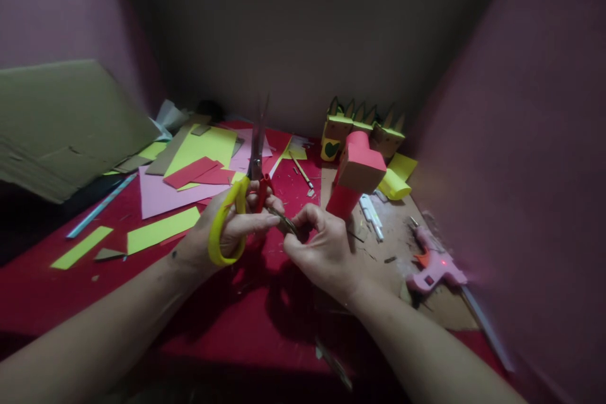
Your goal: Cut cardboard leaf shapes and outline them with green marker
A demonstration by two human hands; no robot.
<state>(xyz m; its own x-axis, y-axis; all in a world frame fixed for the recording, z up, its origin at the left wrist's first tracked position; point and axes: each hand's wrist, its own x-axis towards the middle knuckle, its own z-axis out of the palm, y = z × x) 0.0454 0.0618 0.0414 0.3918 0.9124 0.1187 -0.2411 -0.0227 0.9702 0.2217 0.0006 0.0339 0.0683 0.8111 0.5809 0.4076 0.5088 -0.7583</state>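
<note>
Head camera view, dimly lit: over the near part of a red-covered counter (222, 322), two bare hands are held close together at the centre. The right hand (326, 252) is closed in a pinch, thumb against forefinger, on the near right end of a small dark piece (286, 222). That piece is held above the counter in the gap between the hands, its long axis slanted from far left to near right; what it is made of cannot be told in this blur. Its far left end is gripped by the thumb and fingers of the left hand (231, 228), in which a pair of scissors (257, 167) is also carried. The yellow loop (216, 237) is hung about that hand, and the blades are pointed away from the piece, toward the back wall (293, 31). To the right, a pink glue gun (438, 265) is laid on a cardboard sheet (388, 287); to the left, paper strips (163, 231) are scattered. Farther on, a red box-headed figure (360, 173) is seen, and behind it spiky-topped box figures (387, 139) are lined up.
</note>
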